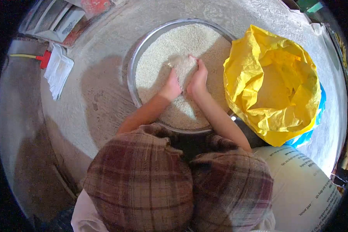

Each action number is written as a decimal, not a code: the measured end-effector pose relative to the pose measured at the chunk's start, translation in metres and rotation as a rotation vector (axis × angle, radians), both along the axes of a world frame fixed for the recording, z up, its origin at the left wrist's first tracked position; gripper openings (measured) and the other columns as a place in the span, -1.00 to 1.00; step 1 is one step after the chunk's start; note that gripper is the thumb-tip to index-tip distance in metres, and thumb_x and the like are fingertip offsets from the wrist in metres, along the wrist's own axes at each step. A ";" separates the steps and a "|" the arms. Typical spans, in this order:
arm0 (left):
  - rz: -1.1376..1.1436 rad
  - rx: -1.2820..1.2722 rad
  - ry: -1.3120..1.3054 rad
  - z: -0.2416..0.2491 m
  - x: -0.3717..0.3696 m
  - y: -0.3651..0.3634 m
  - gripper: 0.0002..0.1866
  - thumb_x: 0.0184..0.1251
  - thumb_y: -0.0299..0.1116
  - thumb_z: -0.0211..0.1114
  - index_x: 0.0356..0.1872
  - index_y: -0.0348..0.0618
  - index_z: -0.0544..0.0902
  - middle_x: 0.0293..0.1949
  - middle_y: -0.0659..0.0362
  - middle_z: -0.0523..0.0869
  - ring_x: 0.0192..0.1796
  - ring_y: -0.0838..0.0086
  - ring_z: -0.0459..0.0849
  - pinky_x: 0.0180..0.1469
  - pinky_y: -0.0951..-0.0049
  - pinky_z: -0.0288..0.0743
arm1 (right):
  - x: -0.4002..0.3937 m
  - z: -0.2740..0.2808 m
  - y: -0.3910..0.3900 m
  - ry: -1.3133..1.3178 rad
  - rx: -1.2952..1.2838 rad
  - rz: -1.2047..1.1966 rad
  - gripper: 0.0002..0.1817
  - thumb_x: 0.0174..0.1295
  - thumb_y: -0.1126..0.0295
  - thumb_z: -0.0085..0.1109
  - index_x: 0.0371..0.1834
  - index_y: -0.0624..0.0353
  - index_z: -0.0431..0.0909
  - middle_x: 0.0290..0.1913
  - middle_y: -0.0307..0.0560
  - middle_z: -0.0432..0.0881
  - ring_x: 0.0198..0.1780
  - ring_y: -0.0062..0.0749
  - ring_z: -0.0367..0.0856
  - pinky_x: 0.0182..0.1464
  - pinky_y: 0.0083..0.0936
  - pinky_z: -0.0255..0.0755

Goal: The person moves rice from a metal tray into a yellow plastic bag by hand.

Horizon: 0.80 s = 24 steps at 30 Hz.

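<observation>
A wide round metal basin [132, 75] is filled with pale grain that looks like rice [197, 36]. Over its middle, my left hand [172, 86] and my right hand [198, 79] face each other, cupped around a heap of the grain [183, 66]. The fingers are partly buried or hidden by the grain. Both forearms reach in from the near edge of the basin. Close by my right forearm stands a yellow woven sack [239, 73] with its mouth rolled wide.
A printed white sack [297, 181] lies by my right knee, and blue material [303, 137] shows under the yellow sack. On the concrete floor [100, 65] at left is a white dustpan-like piece [59, 71] with a red part [45, 59].
</observation>
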<state>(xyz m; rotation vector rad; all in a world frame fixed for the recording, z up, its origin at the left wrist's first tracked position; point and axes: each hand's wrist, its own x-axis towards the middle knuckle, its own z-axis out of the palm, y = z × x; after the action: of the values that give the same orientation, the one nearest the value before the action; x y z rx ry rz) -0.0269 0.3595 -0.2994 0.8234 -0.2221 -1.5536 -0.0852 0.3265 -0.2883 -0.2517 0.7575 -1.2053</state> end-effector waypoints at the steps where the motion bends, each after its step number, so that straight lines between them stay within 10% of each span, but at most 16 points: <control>1: -0.005 -0.059 -0.090 0.023 -0.005 -0.001 -0.59 0.19 -0.15 -0.28 -0.11 -0.17 0.40 -0.09 0.12 0.45 -0.05 0.32 0.41 0.04 0.37 0.23 | 0.001 0.002 -0.002 0.046 -0.083 -0.042 -0.64 0.11 0.27 -0.40 -0.31 0.24 0.42 -0.32 -0.07 0.44 -0.26 -0.40 0.37 -0.12 -0.50 0.21; 10: -0.248 -0.098 0.241 0.149 -0.059 -0.057 -0.67 0.15 -0.24 -0.15 -0.12 -0.16 0.40 -0.12 0.12 0.47 -0.05 0.40 0.41 0.03 0.44 0.24 | -0.055 0.137 -0.023 0.197 -0.376 -0.337 -0.68 0.09 0.25 -0.31 -0.23 0.19 0.38 -0.22 -0.03 0.43 -0.16 -0.25 0.38 -0.04 -0.39 0.23; 14: -0.573 -0.105 -0.120 0.174 -0.124 -0.084 -0.76 0.01 -0.21 -0.03 -0.48 -0.14 0.51 -0.53 0.13 0.55 -0.44 0.36 0.53 -0.34 0.38 0.41 | -0.116 0.174 -0.011 0.221 -0.285 -0.543 -0.69 0.06 0.23 -0.22 -0.20 0.16 0.35 -0.21 -0.04 0.42 -0.13 -0.28 0.38 -0.03 -0.36 0.21; 17: -0.585 -0.930 -1.217 0.171 -0.124 -0.093 -0.66 0.07 -0.13 0.02 -0.33 -0.22 0.53 -0.34 0.08 0.56 -0.23 0.44 0.50 -0.15 0.47 0.33 | -0.152 0.178 -0.002 0.468 -0.230 -0.768 -0.66 0.06 0.18 -0.21 -0.21 0.17 0.34 -0.11 -0.03 0.36 -0.06 -0.31 0.32 0.00 -0.37 0.17; 20: -0.252 -1.099 -1.484 0.163 -0.076 -0.101 -0.68 0.07 -0.17 0.02 -0.32 -0.21 0.54 -0.32 0.05 0.55 -0.21 0.41 0.49 -0.12 0.47 0.30 | -0.181 0.162 0.000 0.915 -0.413 -0.921 -0.62 0.07 0.19 -0.21 -0.14 0.23 0.31 -0.05 -0.02 0.30 -0.01 -0.31 0.26 0.03 -0.39 0.13; 24: -0.140 -0.711 -1.519 0.119 0.011 -0.102 -0.75 0.05 -0.24 0.05 -0.35 -0.19 0.54 -0.29 0.04 0.52 -0.17 0.28 0.45 -0.09 0.42 0.27 | -0.158 0.151 0.001 1.380 -0.524 -0.946 -0.60 0.09 0.23 -0.21 -0.10 0.30 0.29 -0.05 0.02 0.31 0.01 -0.29 0.24 0.05 -0.41 0.11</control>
<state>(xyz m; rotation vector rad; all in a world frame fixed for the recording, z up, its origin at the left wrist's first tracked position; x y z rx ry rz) -0.0161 0.2580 -0.1800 1.2281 -1.8154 -0.5466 -0.2428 0.3272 -0.1369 -1.3564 1.8571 -2.0970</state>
